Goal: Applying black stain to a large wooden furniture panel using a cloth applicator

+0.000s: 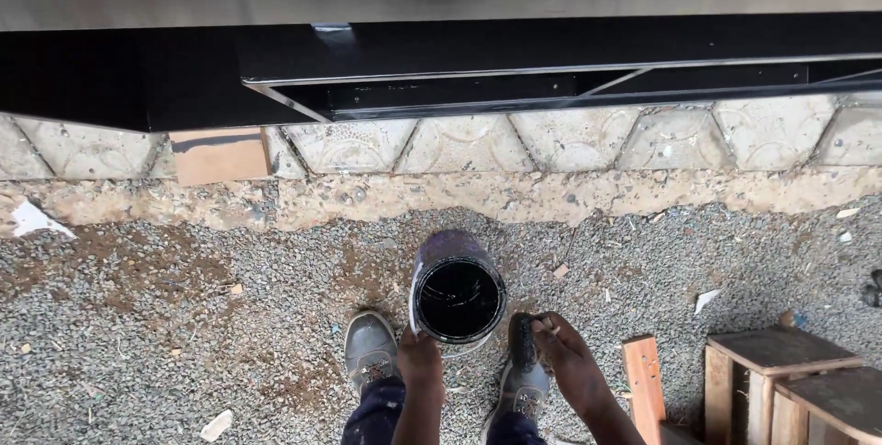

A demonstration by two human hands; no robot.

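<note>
— Gravel ground (184, 316) is spreading out under everything, with a strip of sandy soil and a row of patterned paving blocks (459, 144) lying farther off. Are you seeing the big black thing beyond that?

— Yes, a glossy black metal frame (514, 78) is stretching across the far side, left to right, looking wet with paint. What is the person holding?

— Their left hand (420, 353) is gripping the near rim of an open paint can (457, 291), holding it up just above the gravel, in the middle and close to the feet. Black paint is showing inside it.

— And the other hand?

— The right hand (562, 344) is closing around the handle of a paintbrush (524, 339), whose black bristles are pointing toward the can, just to the right of its rim.

— Two grey shoes (370, 346) are standing below, one on each side of the can.

— On the near right, wooden stools (790, 381) are sitting beside an orange-brown plank (643, 376). Farther left, a brown board (219, 156) is lying against the paving, and a white scrap (32, 218) is resting on the soil at the left edge.
</note>
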